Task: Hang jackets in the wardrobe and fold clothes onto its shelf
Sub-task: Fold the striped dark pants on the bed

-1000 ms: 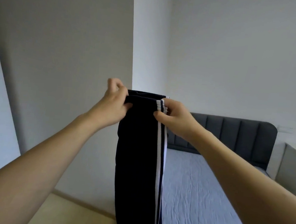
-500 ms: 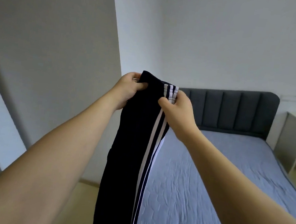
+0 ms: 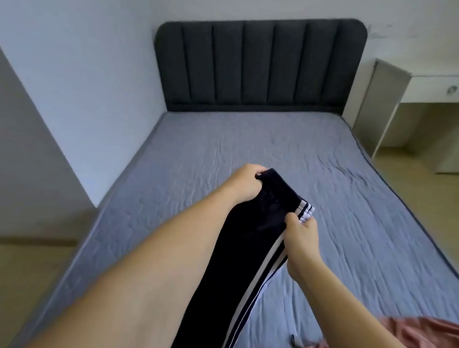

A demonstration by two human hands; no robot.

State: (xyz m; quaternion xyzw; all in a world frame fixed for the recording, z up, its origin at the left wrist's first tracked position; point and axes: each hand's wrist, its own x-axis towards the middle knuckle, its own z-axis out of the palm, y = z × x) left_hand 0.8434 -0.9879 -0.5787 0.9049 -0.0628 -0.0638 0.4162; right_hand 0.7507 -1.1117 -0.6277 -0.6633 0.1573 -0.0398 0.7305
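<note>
Two hands grasp the top edge of the dark striped trousers (image 3: 246, 249) over the bed (image 3: 322, 166): the left hand (image 3: 245, 185) at one corner, the right hand (image 3: 302, 236) at the other. This looks like the folding step; next the trousers probably need laying flat on the bed, clear of the pink garment (image 3: 417, 343).

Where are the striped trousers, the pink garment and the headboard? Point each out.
striped trousers (image 3: 246, 249), head view, on the dark leg panel between the forearms.
pink garment (image 3: 431, 341), head view, on its crumpled upper fold.
headboard (image 3: 257, 63), head view, on a middle padded panel.
</note>
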